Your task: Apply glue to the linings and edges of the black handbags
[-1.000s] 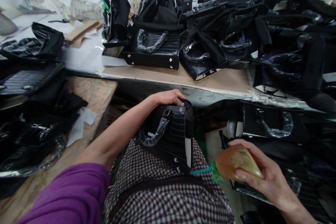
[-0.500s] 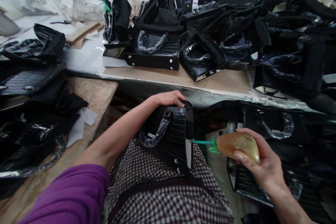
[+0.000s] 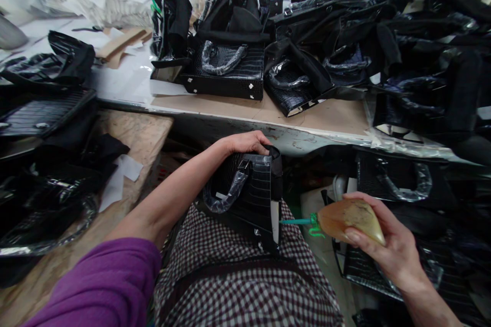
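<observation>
On my lap, over a checked apron [image 3: 245, 291], rests a black crocodile-patterned handbag [image 3: 259, 189], tilted, its handle wrapped in clear plastic. My left hand [image 3: 251, 142] grips the bag's top edge, some fingers hidden inside the opening. My right hand [image 3: 383, 235] is wrapped round a glue bottle [image 3: 349, 219], a soft, amber-coloured squeeze bottle with a thin teal nozzle [image 3: 295, 222] and green string at its neck. The nozzle tip is at or very close to a pale strip [image 3: 275, 219] on the bag's side edge; contact is too fine to tell.
Ahead, a workbench [image 3: 326, 115] carries several similar black bags [image 3: 226, 79]. More bags are heaped on a wooden board [image 3: 141, 127] at the left, and others [image 3: 402, 179] lie low at the right. Brown card strips [image 3: 123, 48] and plastic wrapping lie at the back left.
My right hand and the bottle have shifted slightly down, and the nozzle tip has moved lower along the pale strip. My left hand keeps its hold on the bag.
</observation>
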The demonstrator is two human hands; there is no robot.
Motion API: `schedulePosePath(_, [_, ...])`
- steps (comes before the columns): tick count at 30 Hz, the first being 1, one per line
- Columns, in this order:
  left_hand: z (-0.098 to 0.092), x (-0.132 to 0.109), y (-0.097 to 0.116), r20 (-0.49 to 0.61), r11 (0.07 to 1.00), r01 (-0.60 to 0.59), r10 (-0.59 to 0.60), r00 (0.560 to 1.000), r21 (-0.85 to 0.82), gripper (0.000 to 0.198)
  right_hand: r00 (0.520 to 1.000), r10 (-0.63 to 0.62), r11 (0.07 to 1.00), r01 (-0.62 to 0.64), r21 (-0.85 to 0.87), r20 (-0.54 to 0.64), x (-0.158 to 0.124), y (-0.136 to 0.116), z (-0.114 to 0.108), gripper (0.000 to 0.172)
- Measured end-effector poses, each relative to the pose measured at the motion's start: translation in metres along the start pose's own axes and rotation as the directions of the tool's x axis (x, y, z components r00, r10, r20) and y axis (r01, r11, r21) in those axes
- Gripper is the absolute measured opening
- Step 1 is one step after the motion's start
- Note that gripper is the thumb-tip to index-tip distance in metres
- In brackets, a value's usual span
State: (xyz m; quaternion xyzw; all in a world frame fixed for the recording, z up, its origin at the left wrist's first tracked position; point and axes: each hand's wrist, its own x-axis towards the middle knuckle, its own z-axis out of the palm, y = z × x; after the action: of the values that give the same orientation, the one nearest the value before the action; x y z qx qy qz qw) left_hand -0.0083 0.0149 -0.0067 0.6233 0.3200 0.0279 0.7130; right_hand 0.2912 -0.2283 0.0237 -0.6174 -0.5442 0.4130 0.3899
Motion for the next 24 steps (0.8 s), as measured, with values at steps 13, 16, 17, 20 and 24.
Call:
schedulePosePath(13, [0.0, -0.001, 0.001, -0.007, 1.0, -0.003, 0.003, 1.0, 0.023, 0.028, 0.998, 0.057, 0.998, -0.058, 0.033, 0.033, 0.002, -0.003, 0.004, 0.048])
schedulePosePath(16, [0.0, -0.001, 0.001, -0.006, 1.0, -0.002, 0.002, 1.0, 0.025, 0.027, 0.993, 0.109, 0.993, -0.11, 0.045, 0.035, -0.005, -0.008, 0.007, 0.048])
schedulePosePath(17, [0.0, -0.001, 0.001, -0.006, 1.0, -0.003, 0.003, 1.0, 0.025, 0.026, 0.991, 0.127, 0.99, -0.129, 0.052, 0.037, -0.007, -0.01, 0.008, 0.048])
schedulePosePath(20, [0.0, -0.001, 0.001, -0.01, 1.0, -0.006, 0.006, 1.0, 0.023, 0.024, 0.987, 0.15, 0.986, -0.153, 0.067, 0.054, -0.011, -0.012, 0.01, 0.049])
schedulePosePath(24, [0.0, -0.001, 0.001, -0.019, 1.0, -0.007, 0.008, 1.0, 0.017, 0.022, 0.987, 0.16, 0.984, -0.16, 0.074, 0.0, -0.011, -0.01, 0.01, 0.049])
